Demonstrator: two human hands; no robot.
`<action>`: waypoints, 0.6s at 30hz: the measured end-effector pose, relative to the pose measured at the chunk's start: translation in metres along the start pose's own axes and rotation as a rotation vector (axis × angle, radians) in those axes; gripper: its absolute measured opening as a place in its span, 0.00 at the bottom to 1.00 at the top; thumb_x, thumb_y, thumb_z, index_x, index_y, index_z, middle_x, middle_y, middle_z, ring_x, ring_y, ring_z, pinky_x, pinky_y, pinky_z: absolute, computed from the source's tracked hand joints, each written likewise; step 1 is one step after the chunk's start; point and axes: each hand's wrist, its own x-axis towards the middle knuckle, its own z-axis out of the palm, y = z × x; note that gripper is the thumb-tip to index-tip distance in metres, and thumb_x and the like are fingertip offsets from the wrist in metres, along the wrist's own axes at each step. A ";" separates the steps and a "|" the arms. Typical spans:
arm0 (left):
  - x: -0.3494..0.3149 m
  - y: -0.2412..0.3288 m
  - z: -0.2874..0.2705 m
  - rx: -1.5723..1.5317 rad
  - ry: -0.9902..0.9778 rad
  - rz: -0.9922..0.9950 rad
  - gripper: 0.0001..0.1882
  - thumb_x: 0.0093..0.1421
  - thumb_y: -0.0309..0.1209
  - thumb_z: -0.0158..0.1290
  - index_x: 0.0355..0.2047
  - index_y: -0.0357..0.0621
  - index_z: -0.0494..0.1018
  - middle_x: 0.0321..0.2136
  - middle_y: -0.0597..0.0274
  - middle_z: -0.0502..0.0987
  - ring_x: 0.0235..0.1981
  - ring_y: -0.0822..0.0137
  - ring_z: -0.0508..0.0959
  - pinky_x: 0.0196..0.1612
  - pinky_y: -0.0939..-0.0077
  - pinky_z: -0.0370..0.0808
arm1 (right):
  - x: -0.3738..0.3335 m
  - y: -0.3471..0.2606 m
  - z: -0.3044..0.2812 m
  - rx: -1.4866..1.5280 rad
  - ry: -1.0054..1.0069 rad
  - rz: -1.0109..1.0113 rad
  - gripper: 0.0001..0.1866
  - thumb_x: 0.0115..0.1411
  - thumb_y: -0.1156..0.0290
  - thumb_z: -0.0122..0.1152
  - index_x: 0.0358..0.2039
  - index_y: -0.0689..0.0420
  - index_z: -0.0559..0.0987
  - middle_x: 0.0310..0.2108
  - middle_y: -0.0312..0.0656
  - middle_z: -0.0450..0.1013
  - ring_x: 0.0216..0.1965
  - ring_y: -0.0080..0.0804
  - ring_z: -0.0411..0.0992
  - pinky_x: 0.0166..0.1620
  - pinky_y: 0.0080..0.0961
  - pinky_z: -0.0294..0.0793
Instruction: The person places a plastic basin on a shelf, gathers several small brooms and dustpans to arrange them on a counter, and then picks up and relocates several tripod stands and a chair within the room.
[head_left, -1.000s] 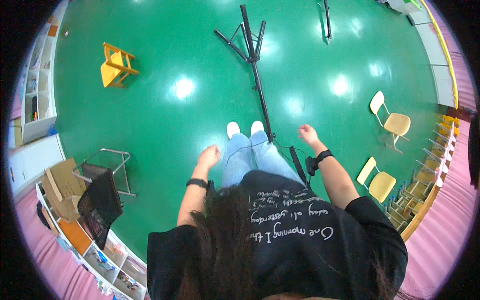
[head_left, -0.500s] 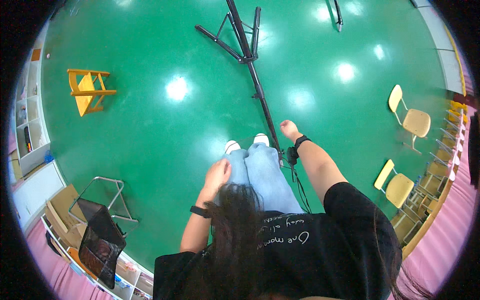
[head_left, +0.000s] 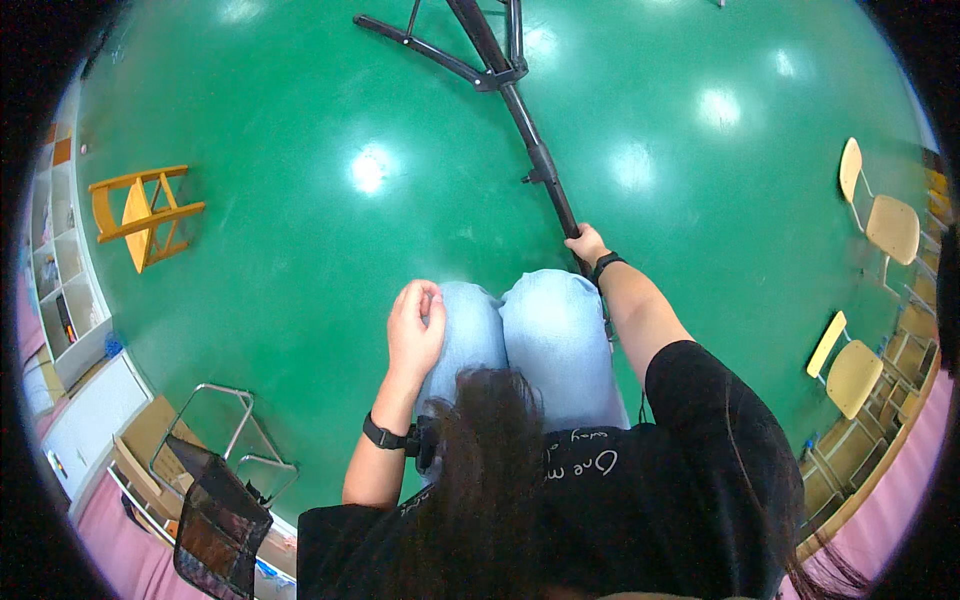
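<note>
A black tripod stand [head_left: 516,110] runs from the far edge down to my right side, its legs spread at the far end. My right hand [head_left: 590,245] is wrapped round its pole near my right knee. Whether the pole rests on the floor or is lifted there, I cannot tell. My left hand [head_left: 414,325] is beside my left knee, fingers curled in and thumb over them, with nothing visible in it. Each wrist wears a black band. My knees, in light blue jeans [head_left: 550,320], are bent in front of me.
A yellow wooden chair [head_left: 140,215] is on the green floor [head_left: 300,260] at left. Nearer stands a metal-framed chair with black mesh [head_left: 225,515], beside white shelves [head_left: 75,260]. Two pale chairs [head_left: 892,228] are at right, by a long pink-covered table [head_left: 890,500].
My right hand has gone from beside the stand to holding its pole. My knees have bent, and my shoes are out of sight. My left hand has shifted slightly left.
</note>
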 end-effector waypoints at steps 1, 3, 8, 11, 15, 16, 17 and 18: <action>0.005 -0.003 -0.001 0.015 -0.001 -0.038 0.03 0.52 0.24 0.48 0.28 0.40 0.68 0.17 0.64 0.60 0.20 0.71 0.62 0.24 0.76 0.62 | -0.003 -0.004 0.006 0.041 -0.113 0.017 0.25 0.40 0.65 0.64 0.38 0.64 0.72 0.34 0.52 0.73 0.38 0.43 0.72 0.44 0.32 0.70; 0.014 -0.005 -0.003 0.024 -0.027 -0.104 0.04 0.51 0.25 0.48 0.28 0.40 0.67 0.17 0.61 0.62 0.20 0.66 0.64 0.25 0.73 0.63 | -0.008 -0.005 0.008 -0.042 -0.111 -0.019 0.25 0.41 0.65 0.64 0.39 0.64 0.71 0.35 0.52 0.73 0.40 0.44 0.72 0.44 0.33 0.70; 0.005 0.010 -0.002 0.004 -0.067 -0.101 0.05 0.50 0.26 0.49 0.29 0.41 0.67 0.17 0.61 0.62 0.21 0.65 0.65 0.25 0.72 0.64 | -0.029 -0.018 -0.021 -0.137 -0.144 0.016 0.26 0.42 0.65 0.63 0.41 0.65 0.70 0.35 0.53 0.73 0.39 0.45 0.72 0.44 0.34 0.70; -0.021 0.027 -0.017 0.063 -0.160 -0.174 0.05 0.51 0.27 0.48 0.29 0.42 0.67 0.20 0.58 0.66 0.24 0.60 0.68 0.29 0.66 0.66 | -0.063 -0.046 -0.038 -0.107 -0.162 0.077 0.24 0.43 0.67 0.63 0.39 0.64 0.69 0.32 0.54 0.72 0.36 0.46 0.73 0.41 0.35 0.71; -0.058 0.052 -0.044 0.198 -0.269 -0.059 0.09 0.51 0.29 0.48 0.32 0.39 0.68 0.30 0.52 0.72 0.34 0.52 0.72 0.38 0.60 0.68 | -0.109 -0.077 -0.081 -0.158 -0.108 -0.012 0.24 0.43 0.67 0.65 0.39 0.64 0.69 0.32 0.53 0.72 0.37 0.46 0.72 0.41 0.35 0.71; -0.067 0.061 -0.051 0.192 -0.278 -0.063 0.09 0.51 0.29 0.48 0.32 0.39 0.68 0.30 0.52 0.72 0.34 0.52 0.72 0.38 0.60 0.68 | -0.118 -0.083 -0.093 -0.192 -0.076 -0.010 0.24 0.44 0.65 0.65 0.39 0.64 0.69 0.33 0.54 0.72 0.37 0.47 0.72 0.41 0.35 0.71; -0.076 0.069 -0.058 0.235 -0.355 -0.026 0.09 0.52 0.30 0.48 0.33 0.40 0.68 0.31 0.52 0.72 0.36 0.52 0.72 0.39 0.60 0.69 | -0.127 -0.090 -0.105 -0.159 -0.061 -0.015 0.24 0.45 0.64 0.65 0.40 0.64 0.70 0.33 0.54 0.72 0.37 0.48 0.72 0.42 0.35 0.71; -0.085 0.080 -0.066 0.277 -0.431 0.013 0.10 0.52 0.30 0.48 0.34 0.40 0.68 0.32 0.51 0.72 0.37 0.52 0.72 0.40 0.60 0.69 | -0.136 -0.097 -0.119 -0.127 -0.044 -0.020 0.24 0.45 0.63 0.65 0.40 0.64 0.70 0.34 0.54 0.72 0.37 0.48 0.72 0.42 0.35 0.71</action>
